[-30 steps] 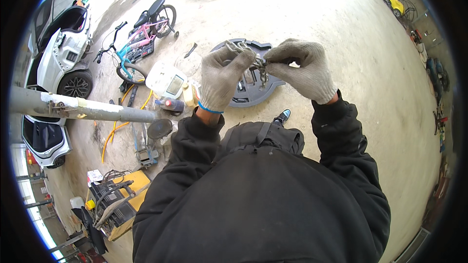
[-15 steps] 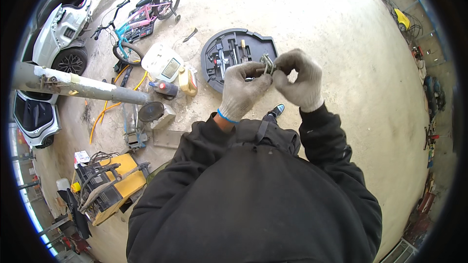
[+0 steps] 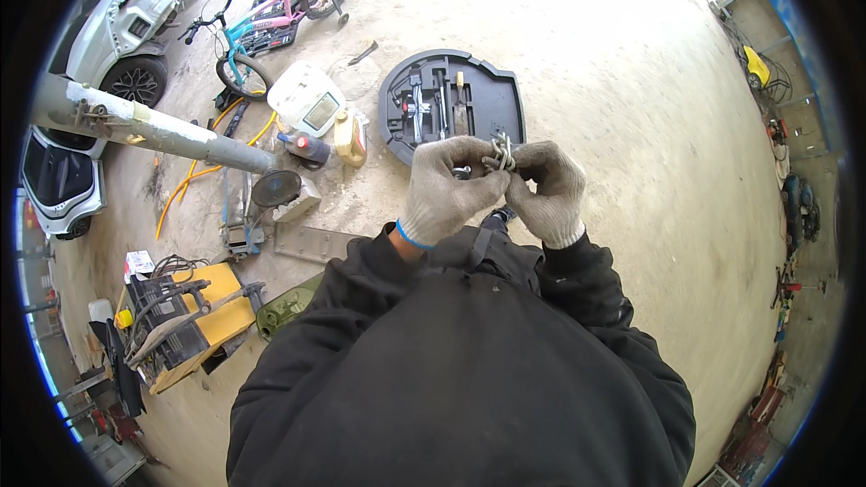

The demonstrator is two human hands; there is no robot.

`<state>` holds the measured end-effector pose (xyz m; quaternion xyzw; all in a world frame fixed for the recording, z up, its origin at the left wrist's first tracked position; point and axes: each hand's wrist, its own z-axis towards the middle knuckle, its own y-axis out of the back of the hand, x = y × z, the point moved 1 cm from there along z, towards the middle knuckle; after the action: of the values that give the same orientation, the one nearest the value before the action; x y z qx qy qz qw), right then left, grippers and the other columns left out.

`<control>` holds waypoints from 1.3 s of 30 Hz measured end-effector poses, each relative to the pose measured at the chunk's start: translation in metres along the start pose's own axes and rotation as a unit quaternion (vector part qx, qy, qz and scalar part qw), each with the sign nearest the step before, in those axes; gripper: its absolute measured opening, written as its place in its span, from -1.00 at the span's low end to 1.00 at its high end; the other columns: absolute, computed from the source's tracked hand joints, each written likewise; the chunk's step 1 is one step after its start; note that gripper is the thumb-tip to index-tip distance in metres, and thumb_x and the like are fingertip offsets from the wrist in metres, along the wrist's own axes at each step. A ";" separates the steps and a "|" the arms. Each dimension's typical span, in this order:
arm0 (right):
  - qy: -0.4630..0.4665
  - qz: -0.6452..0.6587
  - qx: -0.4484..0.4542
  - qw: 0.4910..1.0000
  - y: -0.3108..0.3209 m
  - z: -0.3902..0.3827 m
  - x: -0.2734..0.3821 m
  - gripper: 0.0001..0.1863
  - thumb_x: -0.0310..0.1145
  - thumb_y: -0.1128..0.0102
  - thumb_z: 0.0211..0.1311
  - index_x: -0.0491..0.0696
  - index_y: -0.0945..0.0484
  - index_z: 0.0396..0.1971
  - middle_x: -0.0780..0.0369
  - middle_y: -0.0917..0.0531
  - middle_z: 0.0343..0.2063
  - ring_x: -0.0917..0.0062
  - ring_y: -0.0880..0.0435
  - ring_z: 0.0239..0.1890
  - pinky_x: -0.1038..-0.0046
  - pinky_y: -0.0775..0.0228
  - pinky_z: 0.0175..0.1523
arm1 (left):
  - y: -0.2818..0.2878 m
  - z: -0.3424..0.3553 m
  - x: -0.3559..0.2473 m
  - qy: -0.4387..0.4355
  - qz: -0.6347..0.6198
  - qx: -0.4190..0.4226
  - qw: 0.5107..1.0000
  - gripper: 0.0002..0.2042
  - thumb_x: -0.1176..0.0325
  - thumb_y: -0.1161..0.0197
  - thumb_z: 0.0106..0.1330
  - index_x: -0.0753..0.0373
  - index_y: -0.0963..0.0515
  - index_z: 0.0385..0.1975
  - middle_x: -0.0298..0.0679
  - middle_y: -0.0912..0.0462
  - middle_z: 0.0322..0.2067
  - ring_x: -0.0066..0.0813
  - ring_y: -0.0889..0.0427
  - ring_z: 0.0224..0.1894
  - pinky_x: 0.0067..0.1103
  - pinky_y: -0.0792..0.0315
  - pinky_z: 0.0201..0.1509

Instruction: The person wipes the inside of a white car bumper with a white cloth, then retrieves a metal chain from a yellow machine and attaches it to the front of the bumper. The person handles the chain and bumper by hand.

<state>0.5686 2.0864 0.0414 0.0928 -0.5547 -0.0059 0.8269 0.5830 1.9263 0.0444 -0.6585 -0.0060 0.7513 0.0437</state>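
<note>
My left hand, in a grey knit glove with a blue cuff edge, pinches a small bundle of silvery metal loops that look like chain links. From the other side, the gloved thumb and fingers of my right hand close on the same metal loops. Both hands are held up in front of my body, fingertips almost touching. Beyond them on the floor lies a round black tool tray with a jack and a wooden-handled tool in its recesses. My hands hide the tray's near edge.
Left of the tray stand a white jug, a yellowish oil bottle and a dark bottle. A slanted metal post, a yellow hose, a child's bicycle and a yellow machine are further left.
My right hand has come lower and closer to my left, its fingers now against the metal loops. My left hand has shifted slightly down, and the view has shifted a little.
</note>
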 end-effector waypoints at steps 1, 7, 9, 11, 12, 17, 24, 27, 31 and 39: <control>-0.035 0.016 0.019 0.999 0.001 0.001 0.004 -0.84 -0.71 -0.24 0.06 -0.20 -0.59 -0.34 0.26 -0.69 -0.45 0.73 -0.61 -0.45 0.64 -0.49 -0.36 | -0.001 -0.002 0.001 0.025 -0.016 -0.008 1.000 -0.84 0.55 -0.34 0.08 0.41 -0.67 -0.32 -0.28 -0.67 -0.48 -0.71 -0.54 -0.49 -0.74 -0.43 -0.43; -0.247 0.043 0.116 0.961 0.009 0.006 0.021 -0.90 -0.67 -0.19 0.05 -0.18 -0.54 -0.41 0.34 -0.62 -0.50 0.77 -0.55 -0.46 0.63 -0.45 -0.40 | -0.006 -0.011 0.006 0.042 0.001 -0.050 0.998 -0.83 0.55 -0.35 0.02 0.42 -0.67 -0.36 -0.29 -0.69 -0.49 -0.74 -0.54 -0.48 -0.71 -0.44 -0.41; -0.095 -0.090 0.144 0.981 0.012 0.008 0.026 -0.85 -0.64 -0.25 -0.08 -0.13 -0.54 -0.46 0.28 -0.60 -0.58 0.67 -0.56 -0.57 0.56 -0.43 -0.46 | -0.004 -0.013 0.004 0.025 0.032 -0.036 0.999 -0.83 0.55 -0.34 0.00 0.41 -0.66 -0.38 -0.26 -0.70 -0.50 -0.71 -0.57 -0.49 -0.69 -0.46 -0.41; 0.057 -0.101 0.186 0.976 0.015 0.010 0.030 -0.84 -0.62 -0.27 -0.08 -0.09 -0.55 -0.44 0.24 -0.58 -0.62 0.59 -0.59 -0.59 0.52 -0.45 -0.44 | -0.002 -0.015 0.002 0.006 0.089 0.000 0.996 -0.84 0.54 -0.33 -0.03 0.40 -0.65 -0.40 -0.21 -0.70 -0.51 -0.66 -0.59 -0.50 -0.66 -0.48 -0.41; 0.051 -0.115 0.227 0.966 0.018 0.010 0.029 -0.81 -0.62 -0.27 -0.11 -0.05 -0.55 -0.45 0.20 -0.59 -0.60 0.44 -0.62 -0.58 0.45 -0.48 -0.43 | -0.001 -0.015 0.001 -0.005 0.127 0.024 0.992 -0.84 0.53 -0.32 -0.05 0.40 -0.64 -0.42 -0.19 -0.69 -0.52 -0.63 -0.61 -0.51 -0.64 -0.49 -0.41; 0.082 -0.156 0.267 0.947 0.019 0.005 0.021 -0.83 -0.58 -0.29 -0.10 -0.07 -0.55 -0.44 0.16 -0.63 -0.59 0.36 -0.68 -0.55 0.41 -0.50 -0.43 | 0.005 -0.017 0.005 0.036 0.189 0.065 0.979 -0.82 0.49 -0.34 -0.12 0.41 -0.59 -0.48 -0.11 -0.66 -0.55 -0.52 -0.64 -0.50 -0.56 -0.51 -0.37; -0.085 -0.038 0.219 0.971 0.001 -0.015 -0.005 -0.91 -0.58 -0.25 -0.05 -0.16 -0.55 -0.48 0.15 -0.64 -0.59 0.41 -0.67 -0.55 0.44 -0.49 -0.39 | 0.023 -0.021 0.027 0.144 0.097 0.100 0.980 -0.84 0.47 -0.25 -0.10 0.38 -0.58 -0.48 -0.41 -0.56 -0.56 -0.73 -0.44 -0.47 -0.67 -0.34 -0.38; 0.130 -0.109 0.216 0.961 -0.004 -0.019 -0.005 -0.77 -0.62 -0.32 -0.28 -0.07 -0.53 -0.52 0.20 -0.59 -0.56 0.35 -0.62 -0.54 0.39 -0.46 -0.43 | 0.026 -0.032 0.035 0.222 -0.010 0.134 0.966 -0.90 0.52 -0.27 -0.01 0.42 -0.58 -0.50 -0.42 -0.52 -0.60 -0.75 -0.42 -0.51 -0.68 -0.33 -0.47; 0.228 -0.190 0.262 0.918 0.006 -0.018 0.000 -0.74 -0.54 -0.38 -0.34 -0.04 -0.49 -0.57 0.23 -0.58 -0.52 0.34 -0.62 -0.49 0.33 -0.48 -0.41 | 0.034 -0.042 0.041 0.357 -0.176 0.159 0.904 -0.92 0.52 -0.21 0.03 0.41 -0.56 -0.51 -0.40 -0.47 -0.65 -0.70 -0.37 -0.65 -0.68 -0.21 -0.60; -0.256 0.098 0.205 0.940 0.010 -0.018 -0.058 -0.85 -0.65 -0.20 -0.05 -0.14 -0.42 -0.49 0.23 -0.58 -0.55 0.61 -0.55 -0.54 0.52 -0.39 -0.45 | 0.080 -0.019 0.031 0.153 -0.322 0.085 0.930 -0.84 0.37 -0.21 0.15 0.34 -0.46 -0.51 -0.31 -0.42 -0.67 -0.60 -0.33 -0.71 -0.64 -0.19 -0.63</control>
<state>0.5616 2.1058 -0.0162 0.2007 -0.7430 0.1649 0.6168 0.5929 1.8483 0.0059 -0.7223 -0.1463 0.5845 0.3395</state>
